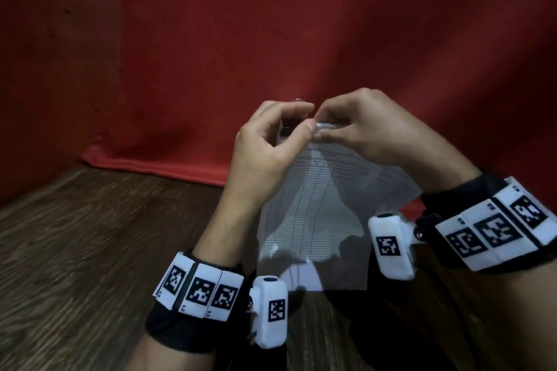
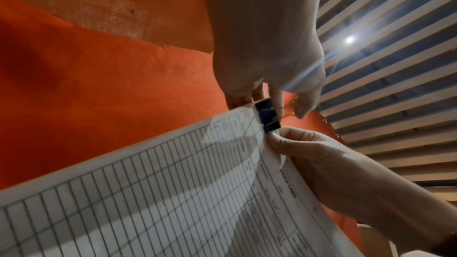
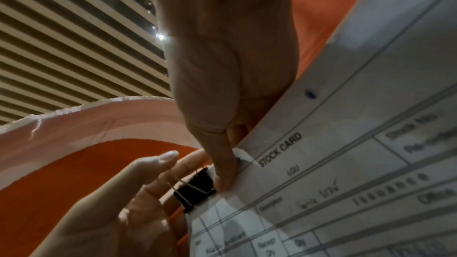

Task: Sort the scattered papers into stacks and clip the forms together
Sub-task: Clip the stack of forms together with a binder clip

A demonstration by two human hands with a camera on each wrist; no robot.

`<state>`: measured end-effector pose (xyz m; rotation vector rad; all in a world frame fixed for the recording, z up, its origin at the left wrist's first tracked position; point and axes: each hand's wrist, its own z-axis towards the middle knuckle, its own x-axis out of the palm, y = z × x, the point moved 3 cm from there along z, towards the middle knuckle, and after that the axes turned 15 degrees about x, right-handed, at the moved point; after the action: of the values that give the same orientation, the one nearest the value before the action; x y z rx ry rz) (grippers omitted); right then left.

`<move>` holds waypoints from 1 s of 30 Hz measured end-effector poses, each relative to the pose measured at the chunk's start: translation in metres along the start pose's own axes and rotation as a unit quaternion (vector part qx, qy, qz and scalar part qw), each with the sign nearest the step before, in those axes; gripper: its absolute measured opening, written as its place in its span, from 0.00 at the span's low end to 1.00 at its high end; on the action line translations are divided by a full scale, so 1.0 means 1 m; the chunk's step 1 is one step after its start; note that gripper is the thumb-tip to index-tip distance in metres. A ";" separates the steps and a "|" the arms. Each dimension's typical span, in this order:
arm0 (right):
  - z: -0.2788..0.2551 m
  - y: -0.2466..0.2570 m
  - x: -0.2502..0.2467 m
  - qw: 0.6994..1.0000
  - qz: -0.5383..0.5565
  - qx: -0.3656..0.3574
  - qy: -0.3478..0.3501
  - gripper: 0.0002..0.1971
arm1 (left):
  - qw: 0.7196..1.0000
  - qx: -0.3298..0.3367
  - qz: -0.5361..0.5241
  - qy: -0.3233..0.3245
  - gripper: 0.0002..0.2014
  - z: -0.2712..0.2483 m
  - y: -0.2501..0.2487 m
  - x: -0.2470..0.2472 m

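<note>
The forms (image 1: 313,208) are held up off the wooden table (image 1: 75,250), gridded "STOCK CARD" sheets hanging down from their top edge. A black binder clip (image 2: 267,115) already bites that top edge near 1 corner. The left hand (image 1: 265,141) has its fingers curled on the clip's wire handles, and the right hand (image 1: 364,126) pinches the forms just beside the clip. Looks like the clipping step is nearly done, imo. To finish clean, I'd keep the right pinch tight so the sheets stay flush, seat the clip fully over the edge, then fold both handles flat.
</note>
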<state>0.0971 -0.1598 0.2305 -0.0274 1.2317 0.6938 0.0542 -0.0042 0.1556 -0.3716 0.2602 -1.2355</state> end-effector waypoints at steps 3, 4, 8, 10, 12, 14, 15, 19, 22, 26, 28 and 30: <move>-0.002 0.001 -0.005 1.000 -0.003 0.011 -0.014 0.06 | 0.995 0.004 0.014 0.102 0.22 0.000 -0.002 -0.002; -0.003 0.001 -0.007 1.000 -0.003 0.013 -0.018 0.06 | 0.990 -0.001 0.040 0.136 0.26 0.000 0.000 -0.004; -0.009 0.006 -0.011 1.000 0.003 0.009 -0.017 0.05 | 0.977 -0.026 0.135 0.165 0.25 0.002 0.012 -0.019; -0.011 0.008 -0.010 1.000 0.007 0.008 -0.014 0.04 | 0.977 -0.030 0.143 0.158 0.18 0.003 0.016 -0.022; -0.011 0.010 -0.011 1.000 0.011 0.012 -0.016 0.03 | 0.978 -0.041 0.123 0.166 0.12 0.003 0.018 -0.021; -0.012 0.012 -0.013 1.000 0.010 0.018 -0.020 0.03 | 0.985 -0.044 0.055 0.159 0.11 0.002 0.018 -0.019; -0.012 0.013 -0.014 1.000 0.010 0.019 -0.022 0.03 | 0.988 -0.045 0.017 0.144 0.11 0.002 0.017 -0.017; -0.015 0.011 -0.010 0.997 0.009 0.009 -0.070 0.08 | 0.994 -0.045 -0.073 0.069 0.06 -0.002 0.019 -0.007; -0.024 -0.015 -0.007 0.972 -0.082 0.014 -0.220 0.24 | 0.996 -0.050 -0.076 0.026 0.05 -0.006 0.026 -0.003; -0.057 -0.091 0.006 0.919 0.092 0.138 -0.357 0.55 | 0.993 -0.053 -0.103 -0.011 0.06 -0.004 0.032 -0.011; -0.068 -0.118 0.033 0.888 0.350 0.180 -0.238 0.64 | 0.988 -0.059 -0.137 -0.037 0.08 -0.002 0.028 -0.013; -0.079 -0.131 0.058 0.838 0.501 0.188 -0.109 0.53 | 0.978 -0.071 -0.191 -0.048 0.08 0.000 0.020 -0.012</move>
<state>0.1044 -0.2671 0.1072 1.0700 1.0865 1.2889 0.0680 0.0126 0.1474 -0.6246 0.2001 -1.5767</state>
